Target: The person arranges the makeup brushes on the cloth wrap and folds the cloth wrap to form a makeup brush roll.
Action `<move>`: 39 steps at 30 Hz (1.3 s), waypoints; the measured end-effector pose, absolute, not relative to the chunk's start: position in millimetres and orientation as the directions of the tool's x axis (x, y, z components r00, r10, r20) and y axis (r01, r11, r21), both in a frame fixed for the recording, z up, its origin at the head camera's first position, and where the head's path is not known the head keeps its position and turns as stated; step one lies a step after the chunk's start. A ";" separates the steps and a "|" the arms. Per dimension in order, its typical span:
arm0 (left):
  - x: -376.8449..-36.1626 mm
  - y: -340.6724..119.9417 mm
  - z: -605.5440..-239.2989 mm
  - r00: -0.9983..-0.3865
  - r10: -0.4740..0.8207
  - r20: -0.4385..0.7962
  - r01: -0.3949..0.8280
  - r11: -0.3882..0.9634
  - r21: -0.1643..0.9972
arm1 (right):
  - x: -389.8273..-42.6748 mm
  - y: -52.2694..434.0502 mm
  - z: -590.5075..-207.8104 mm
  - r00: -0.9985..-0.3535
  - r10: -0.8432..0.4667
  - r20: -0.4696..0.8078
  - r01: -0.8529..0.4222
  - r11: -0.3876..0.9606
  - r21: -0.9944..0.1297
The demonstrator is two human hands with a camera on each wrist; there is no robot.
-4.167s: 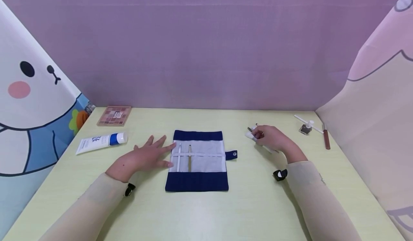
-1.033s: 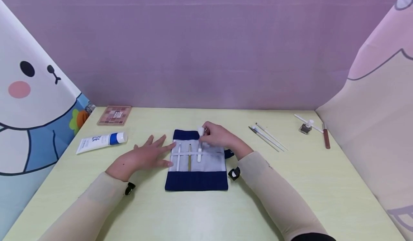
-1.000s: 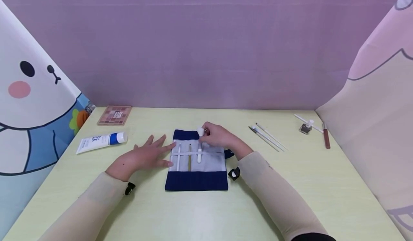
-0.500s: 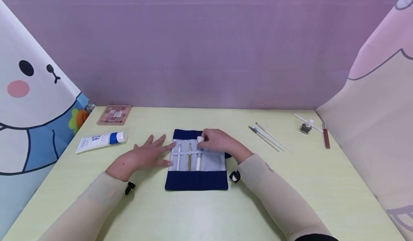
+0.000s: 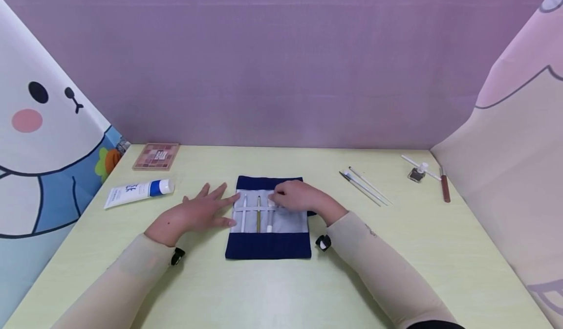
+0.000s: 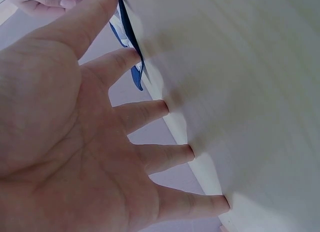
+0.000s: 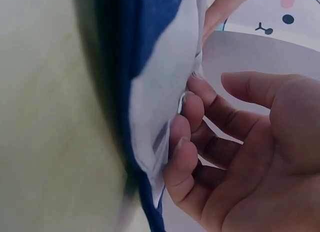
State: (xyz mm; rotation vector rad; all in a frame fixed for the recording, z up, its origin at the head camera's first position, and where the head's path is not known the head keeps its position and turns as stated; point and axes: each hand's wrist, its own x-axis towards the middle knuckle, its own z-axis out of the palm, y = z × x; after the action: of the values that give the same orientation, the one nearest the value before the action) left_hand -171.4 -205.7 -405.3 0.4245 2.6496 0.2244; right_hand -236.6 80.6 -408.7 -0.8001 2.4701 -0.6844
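Brushes are sitting under the white strap of a blue and grey cloth roll (image 5: 268,243) that is lying open in the middle of the bench (image 5: 281,290). The right hand (image 5: 296,197) is resting on the grey part of the roll, its curled fingers (image 7: 187,137) pressing on the top of the third, white brush (image 5: 270,219); a white brush (image 5: 243,216) and a brown brush (image 5: 258,216) are lying beside it. The left hand (image 5: 193,215) is lying flat with straight fingers (image 6: 150,112), its fingertips touching the left edge of the roll.

To the right, well apart from the roll, two thin brushes (image 5: 364,186) are lying loose. Farther right, a small bottle (image 5: 417,173) and a brown pencil (image 5: 445,187) are lying near the curtain. To the left, a white and blue tube (image 5: 138,193) and an eyeshadow palette (image 5: 156,156) are lying.
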 end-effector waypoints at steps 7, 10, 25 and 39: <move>-170.9 -205.3 -405.1 -0.854 0.334 -0.400 0.260 0.938 0.228 | -242.6 93.8 -399.6 -0.784 -0.583 -0.213 -0.360 0.706 -0.610; -170.7 -205.6 -405.5 -0.853 0.337 -0.398 0.261 0.937 0.233 | -245.1 103.7 -389.8 -0.814 -0.550 -0.189 -0.333 0.707 -0.623; -170.2 -205.6 -406.7 -0.859 0.322 -0.397 0.258 0.944 0.207 | -256.2 176.6 -356.5 -0.919 -0.384 -0.091 -0.193 0.639 -0.744; -170.2 -205.4 -406.7 -0.859 0.322 -0.398 0.253 0.943 0.216 | -269.3 237.8 -379.8 -0.945 -0.312 -0.095 -0.139 0.649 -0.748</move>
State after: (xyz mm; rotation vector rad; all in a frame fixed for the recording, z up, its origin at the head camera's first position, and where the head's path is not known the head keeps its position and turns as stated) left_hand -170.2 -205.4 -406.7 0.4140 2.6583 0.2161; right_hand -269.3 237.8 -379.8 -0.3682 2.6516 -1.1770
